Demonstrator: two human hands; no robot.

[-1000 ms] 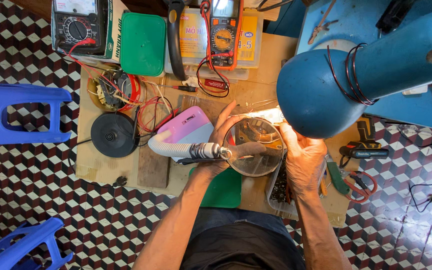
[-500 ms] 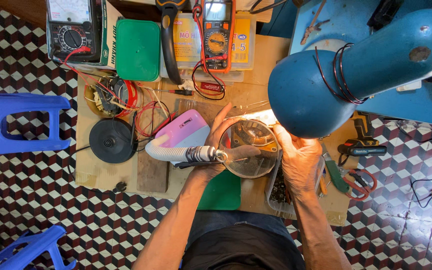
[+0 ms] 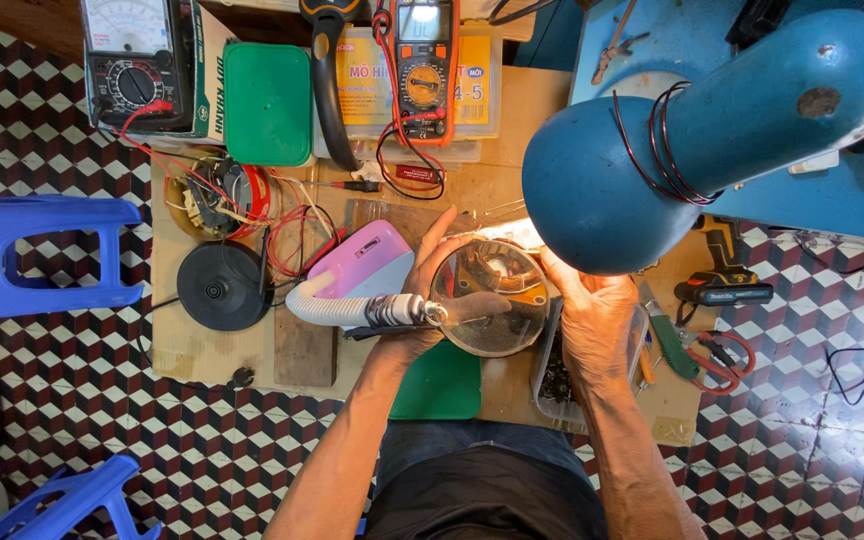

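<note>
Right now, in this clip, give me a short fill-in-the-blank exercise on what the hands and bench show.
1. Both hands, the left hand and the right hand, grip a round ____ bowl.
2. The lamp shining over the bowl is ____ in colour.
3. The flat round disc left of the pink device is ____.

Missing words: glass; blue; black

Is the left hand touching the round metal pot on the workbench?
Touching. The head view shows the left hand wrapped over the rim of the round metal pot.
</note>
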